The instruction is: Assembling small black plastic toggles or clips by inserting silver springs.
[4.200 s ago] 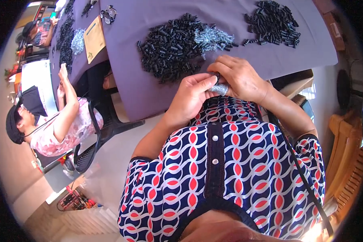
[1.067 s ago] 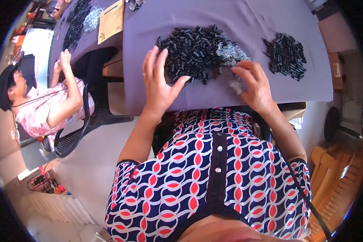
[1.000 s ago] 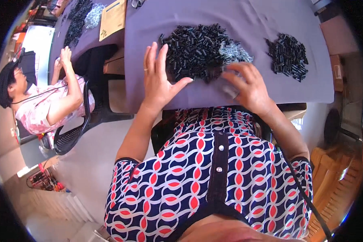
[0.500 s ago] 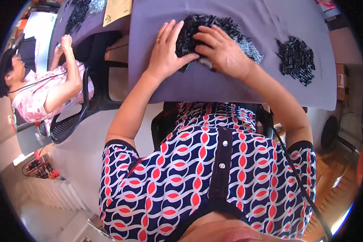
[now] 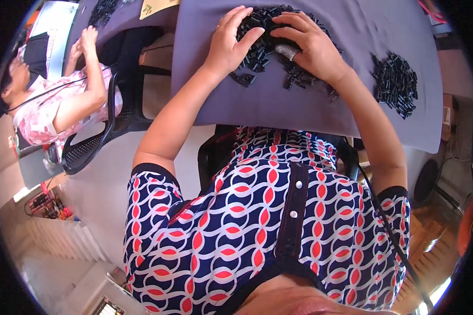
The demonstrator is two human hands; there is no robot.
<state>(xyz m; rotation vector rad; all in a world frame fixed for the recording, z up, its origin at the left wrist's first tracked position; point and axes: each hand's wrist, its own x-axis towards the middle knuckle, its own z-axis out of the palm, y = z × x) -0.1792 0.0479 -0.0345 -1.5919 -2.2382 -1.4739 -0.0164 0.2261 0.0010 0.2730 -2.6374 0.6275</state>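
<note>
A loose pile of small, shiny black tube-shaped pieces (image 5: 257, 59) lies on the grey cloth-covered table in front of me. My left hand (image 5: 228, 44) rests against its left side, thumb and fingers apart. Over the right part of the pile, my right hand (image 5: 315, 50) is spread with bent fingers touching the pieces. A grey wrap (image 5: 287, 51) covers the tip of my right thumb. Some pieces under the right hand are hidden. A second, smaller heap of black pieces (image 5: 396, 85) sits to the right, apart from both hands.
The table's near edge runs just in front of my body. At the left, another person (image 5: 63, 105) sits by a black chair (image 5: 92, 149), hands together near a further black heap (image 5: 103, 11). A yellowish paper packet (image 5: 156, 7) lies at the far left of the table.
My hands have moved slightly farther from me and apart. The pile between them is more spread out, with pieces scattered on its near side. My view has shifted a little.
</note>
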